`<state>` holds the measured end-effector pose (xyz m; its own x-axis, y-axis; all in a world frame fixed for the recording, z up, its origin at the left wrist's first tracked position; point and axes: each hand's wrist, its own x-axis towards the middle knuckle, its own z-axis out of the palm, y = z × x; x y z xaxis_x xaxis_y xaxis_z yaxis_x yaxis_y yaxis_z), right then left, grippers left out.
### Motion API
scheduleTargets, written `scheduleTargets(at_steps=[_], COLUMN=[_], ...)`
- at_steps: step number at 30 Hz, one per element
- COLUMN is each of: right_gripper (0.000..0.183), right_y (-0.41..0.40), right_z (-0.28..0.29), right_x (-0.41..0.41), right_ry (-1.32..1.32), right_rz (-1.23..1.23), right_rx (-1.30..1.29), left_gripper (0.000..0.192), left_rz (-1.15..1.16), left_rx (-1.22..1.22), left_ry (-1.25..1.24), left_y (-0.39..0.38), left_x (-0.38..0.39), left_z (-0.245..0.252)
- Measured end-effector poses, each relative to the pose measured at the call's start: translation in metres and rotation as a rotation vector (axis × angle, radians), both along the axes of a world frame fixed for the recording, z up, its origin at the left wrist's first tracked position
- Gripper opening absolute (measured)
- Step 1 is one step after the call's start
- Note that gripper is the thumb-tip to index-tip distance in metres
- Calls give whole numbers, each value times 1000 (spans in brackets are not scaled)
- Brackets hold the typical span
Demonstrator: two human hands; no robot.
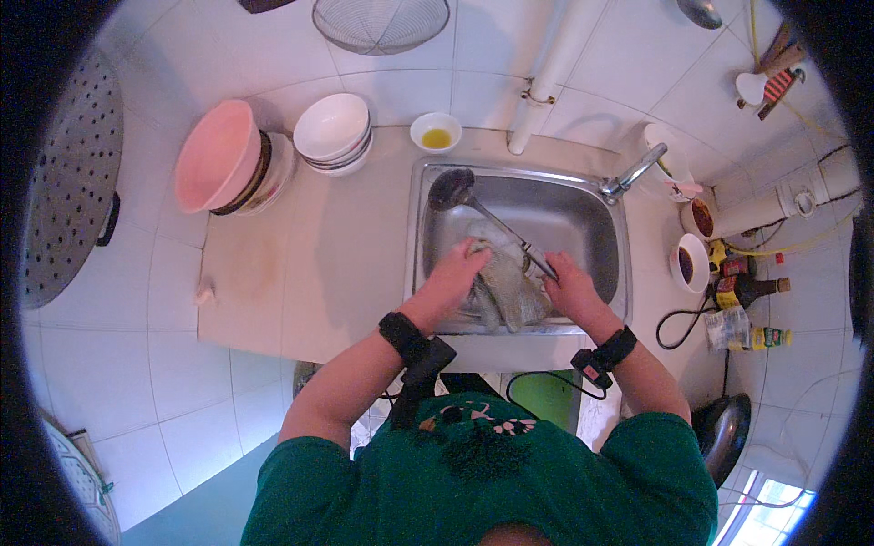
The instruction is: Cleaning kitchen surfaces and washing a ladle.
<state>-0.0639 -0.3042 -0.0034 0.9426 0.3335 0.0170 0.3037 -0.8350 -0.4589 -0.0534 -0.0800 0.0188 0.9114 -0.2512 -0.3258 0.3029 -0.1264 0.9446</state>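
Note:
My right hand (pixel 568 283) grips the end of the handle of a metal ladle (pixel 502 226) over the stainless steel sink (pixel 561 194). The ladle's dark bowl points up and left, at the sink's back left corner. My left hand (pixel 456 273) holds the upper part of a wet, greyish cloth (pixel 509 283), which hangs down towards the sink's front rim. Part of the cloth lies close under the ladle handle, by my right fingers. Something pale and translucent, not clear what, lies behind the cloth in the sink.
Left on the counter (pixel 355 252) stand a pink basin (pixel 217 157) and stacked white bowls (pixel 332 126). A bowl of yellow liquid (pixel 435 134) stands behind the sink. A chrome faucet (pixel 635 174), a bowl of dark sauce (pixel 689 263) and bottles (pixel 748 292) are at the right.

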Motion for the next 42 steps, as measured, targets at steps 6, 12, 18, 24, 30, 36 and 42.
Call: scheduleTargets(at_steps=[6, 12, 18, 24, 30, 36, 42], right_gripper=[28, 29, 31, 33, 33, 28, 13], right_y=[-3, 3, -2, 8, 92, 146, 163], right_z=[7, 15, 42, 12, -23, -47, -41], right_x=[-3, -14, -15, 24, 109, 174, 203], right_ry=[83, 355, 418, 201, 10, -229, -549], right_rz=[-6, -152, -132, 118, 428, 604, 422], right_rx=[162, 348, 349, 96, 77, -3, -290], left_gripper=[37, 29, 29, 29, 30, 28, 28], left_rz=[32, 85, 86, 92, 187, 193, 246], left_rx=[-184, -596, -520, -249, -453, -434, -555], left_ry=[-151, 272, 239, 369, 264, 350, 402], left_y=[4, -13, 5, 15, 41, 50, 48], left_x=[14, 21, 15, 4, -15, -16, -19], left_z=[-31, -32, -50, -7, -27, -43, -47])
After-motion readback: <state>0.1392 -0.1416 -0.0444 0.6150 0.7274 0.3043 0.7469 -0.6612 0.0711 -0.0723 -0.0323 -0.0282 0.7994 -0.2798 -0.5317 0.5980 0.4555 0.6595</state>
